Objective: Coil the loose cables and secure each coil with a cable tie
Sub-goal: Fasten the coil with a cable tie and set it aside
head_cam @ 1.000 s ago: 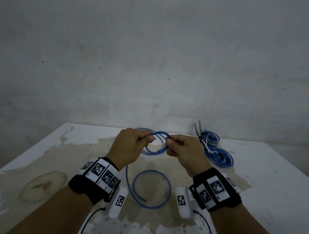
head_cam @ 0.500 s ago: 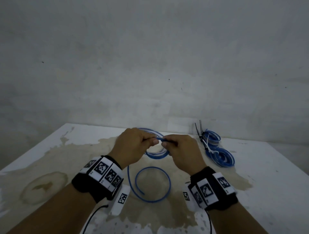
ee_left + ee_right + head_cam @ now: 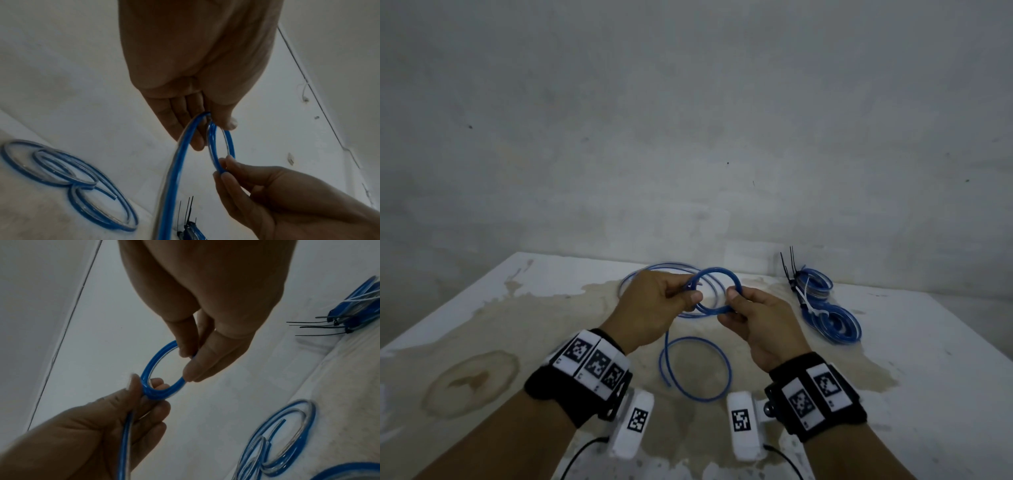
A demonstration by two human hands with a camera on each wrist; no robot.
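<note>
A small round coil of blue cable (image 3: 717,273) stands upright above the table between both hands. My left hand (image 3: 690,293) pinches its left side between thumb and fingers (image 3: 209,121). My right hand (image 3: 732,303) pinches its right side (image 3: 190,363). From the left hand the rest of the blue cable (image 3: 174,170) hangs down to loose loops on the table (image 3: 695,368). More loose loops (image 3: 654,269) lie behind the hands. The wrist views show the coil (image 3: 147,374) as a few turns thick.
Two tied blue coils (image 3: 832,317) lie at the back right of the stained white table (image 3: 482,325), with black cable ties (image 3: 789,265) sticking up beside them. A grey wall (image 3: 688,137) stands right behind the table.
The hands closed together on the cable, then parted a little. The turn they held now stands as a full round ring between them. The loops on the table barely shifted.
</note>
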